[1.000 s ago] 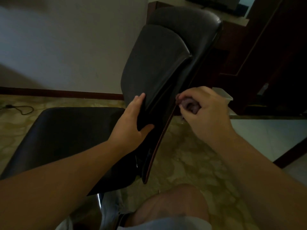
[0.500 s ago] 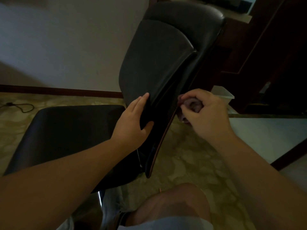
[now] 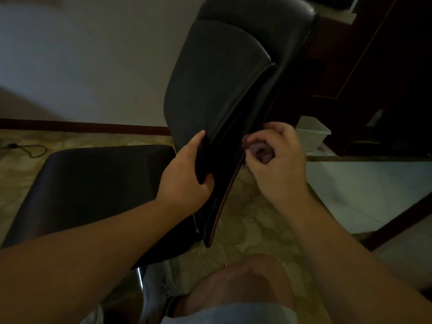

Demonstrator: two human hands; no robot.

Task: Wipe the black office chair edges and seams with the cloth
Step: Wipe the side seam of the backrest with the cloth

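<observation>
- Head view: left hand (image 3: pixel 187 176) grasps the side edge of the black office chair (image 3: pixel 224 90) backrest, steadying it.
- Right hand (image 3: pixel 275 160), just right of that edge, is clenched round a bunched cloth (image 3: pixel 260 152) against the seam.
- Cloth judged soft, light; chair upholstery smooth, likely slippery; best gripped at the rim.
- Dim room; mottled stone floor (image 3: pixel 252 218) beneath the chair, pale wall (image 3: pixel 93 66) behind.

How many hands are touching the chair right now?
2: the left hand grips the backrest cushion's lower edge; the right hand presses the cloth against its side edge.
</observation>
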